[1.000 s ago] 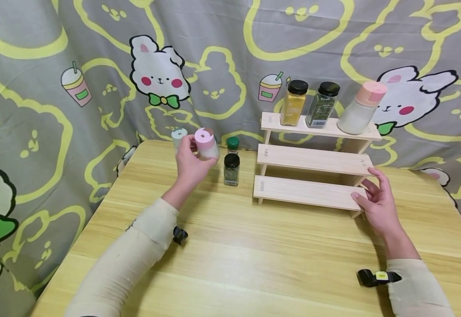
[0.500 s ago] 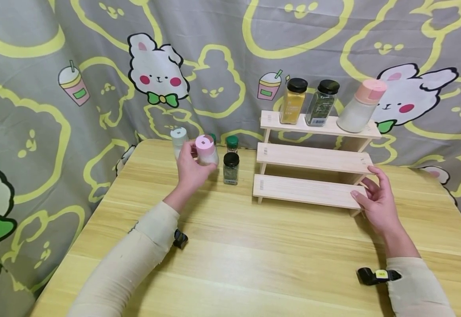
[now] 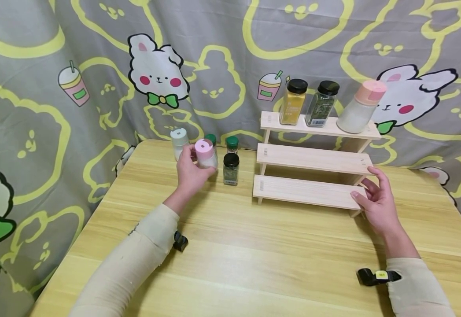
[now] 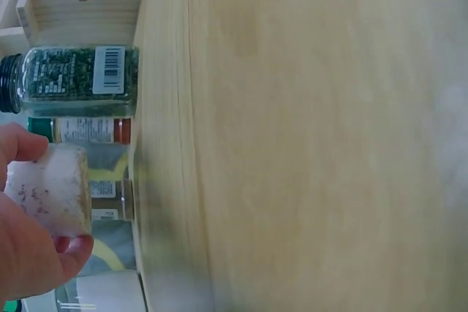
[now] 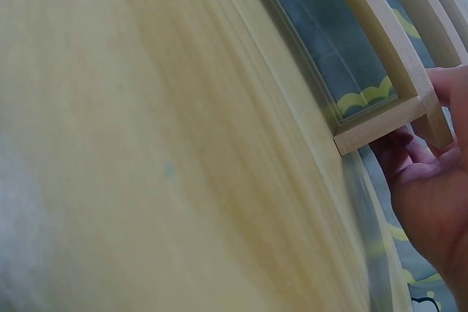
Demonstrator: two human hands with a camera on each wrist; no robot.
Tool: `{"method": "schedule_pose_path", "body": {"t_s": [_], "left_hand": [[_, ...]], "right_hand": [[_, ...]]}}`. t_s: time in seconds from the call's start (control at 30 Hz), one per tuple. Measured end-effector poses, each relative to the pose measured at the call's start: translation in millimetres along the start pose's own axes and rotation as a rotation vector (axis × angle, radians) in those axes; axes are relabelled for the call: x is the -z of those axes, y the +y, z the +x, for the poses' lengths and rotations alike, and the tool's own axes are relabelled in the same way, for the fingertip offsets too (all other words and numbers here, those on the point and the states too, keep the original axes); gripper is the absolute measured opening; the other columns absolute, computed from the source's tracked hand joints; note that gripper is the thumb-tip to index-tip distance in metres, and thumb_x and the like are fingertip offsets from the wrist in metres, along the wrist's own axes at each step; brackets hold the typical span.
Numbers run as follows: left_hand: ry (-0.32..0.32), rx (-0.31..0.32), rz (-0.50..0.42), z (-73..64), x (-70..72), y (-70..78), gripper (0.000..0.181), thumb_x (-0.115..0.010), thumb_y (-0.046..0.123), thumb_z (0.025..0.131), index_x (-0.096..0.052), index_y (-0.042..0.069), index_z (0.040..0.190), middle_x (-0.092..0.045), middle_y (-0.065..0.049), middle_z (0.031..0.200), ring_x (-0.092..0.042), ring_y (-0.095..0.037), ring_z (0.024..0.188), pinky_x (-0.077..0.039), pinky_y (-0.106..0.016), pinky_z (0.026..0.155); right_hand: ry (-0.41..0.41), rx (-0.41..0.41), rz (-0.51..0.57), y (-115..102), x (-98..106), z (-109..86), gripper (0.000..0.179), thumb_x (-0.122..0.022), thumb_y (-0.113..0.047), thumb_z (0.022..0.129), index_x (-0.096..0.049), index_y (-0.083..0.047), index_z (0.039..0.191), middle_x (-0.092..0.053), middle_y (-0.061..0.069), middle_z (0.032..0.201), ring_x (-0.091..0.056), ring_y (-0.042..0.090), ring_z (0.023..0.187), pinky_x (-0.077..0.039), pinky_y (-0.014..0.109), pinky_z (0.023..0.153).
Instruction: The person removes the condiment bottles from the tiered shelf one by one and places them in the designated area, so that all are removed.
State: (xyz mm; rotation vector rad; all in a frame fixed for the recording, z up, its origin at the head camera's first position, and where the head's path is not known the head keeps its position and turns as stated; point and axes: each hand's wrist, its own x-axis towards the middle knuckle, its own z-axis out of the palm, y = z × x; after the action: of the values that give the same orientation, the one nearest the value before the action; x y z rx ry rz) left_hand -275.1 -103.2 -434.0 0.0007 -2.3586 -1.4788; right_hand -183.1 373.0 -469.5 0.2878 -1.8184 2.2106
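My left hand (image 3: 192, 174) grips a pink-capped seasoning jar (image 3: 205, 155) with white contents, fingers and thumb around its sides. In the left wrist view the base of the jar (image 4: 55, 189) hangs above the tabletop. Just left of it stands a pale-capped jar (image 3: 179, 138), and behind it a green-capped bottle (image 3: 211, 139), partly hidden. My right hand (image 3: 381, 207) holds the right end of a three-tier wooden shelf (image 3: 309, 191), thumb on the lowest tier and a finger at the middle tier's end. The right wrist view shows that hand (image 5: 431, 195) around the shelf's end.
A black-capped herb jar (image 3: 231, 169) and another green-capped bottle (image 3: 232, 144) stand between the left hand and the shelf. The top tier bears a yellow spice jar (image 3: 293, 105), a green herb jar (image 3: 321, 108) and a pink-capped jar (image 3: 357, 115). A patterned curtain (image 3: 222, 26) hangs behind.
My left hand has lowered the pink-capped jar slightly toward the table, uncovering the green-capped bottle behind it. The right hand and the shelf stay in place.
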Motion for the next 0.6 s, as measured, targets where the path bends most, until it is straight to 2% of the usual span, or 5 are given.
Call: {"method": "schedule_pose_path", "body": {"t_s": [0.6], "left_hand": [[-0.035,0.037,0.015,-0.7,1.6,-14.9,0.073,-0.089,-0.001,0.063,-0.05,0.005,0.124,-0.058,-0.012,0.116,-0.053,-0.029,0.106,-0.046,-0.041,0.094]], "right_hand": [[0.001,0.004,-0.002,0,0,-0.5,0.077,-0.048,0.029,0.088,-0.036,-0.015,0.149,-0.063,0.005,0.124,-0.067,0.014,0.099,-0.058,0.024,0.071]]}}
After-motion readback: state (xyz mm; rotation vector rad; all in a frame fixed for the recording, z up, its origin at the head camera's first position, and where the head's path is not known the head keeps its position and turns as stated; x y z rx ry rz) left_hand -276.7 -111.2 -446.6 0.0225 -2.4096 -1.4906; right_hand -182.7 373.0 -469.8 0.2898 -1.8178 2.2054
